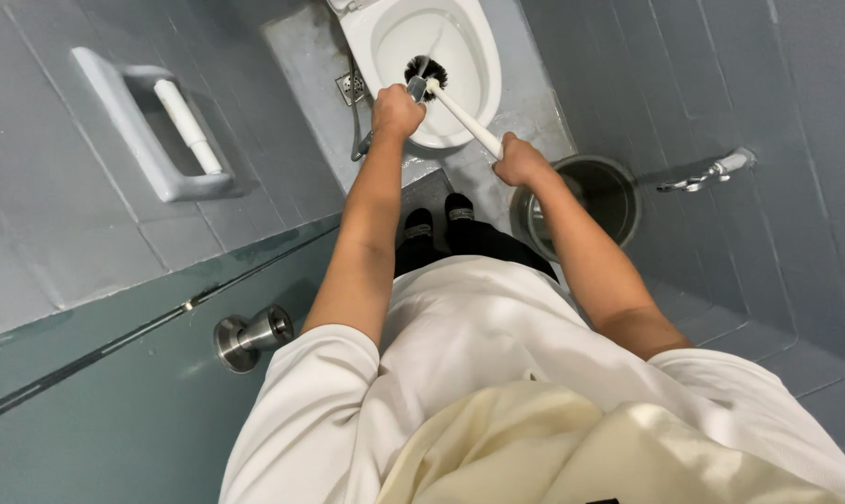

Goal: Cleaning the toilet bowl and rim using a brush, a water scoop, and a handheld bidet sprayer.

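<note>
I stand over a white toilet bowl (pixel 469 37) at the top of the view. My right hand (pixel 521 164) grips the white handle of a toilet brush (pixel 460 112), whose black bristle head (pixel 426 71) is inside the bowl. My left hand (pixel 396 110) is shut on a metal spray nozzle (pixel 416 87) pointed into the bowl, its hose (pixel 357 140) hanging down at the bowl's left side. Both arms reach forward over my white shirt.
A grey metal bin (pixel 619 182) stands right of the toilet. A wall tap (pixel 712 173) sticks out on the right tiled wall. A toilet roll holder (pixel 161 131) hangs on the left wall. A glass door with a metal knob (pixel 250 336) is at lower left.
</note>
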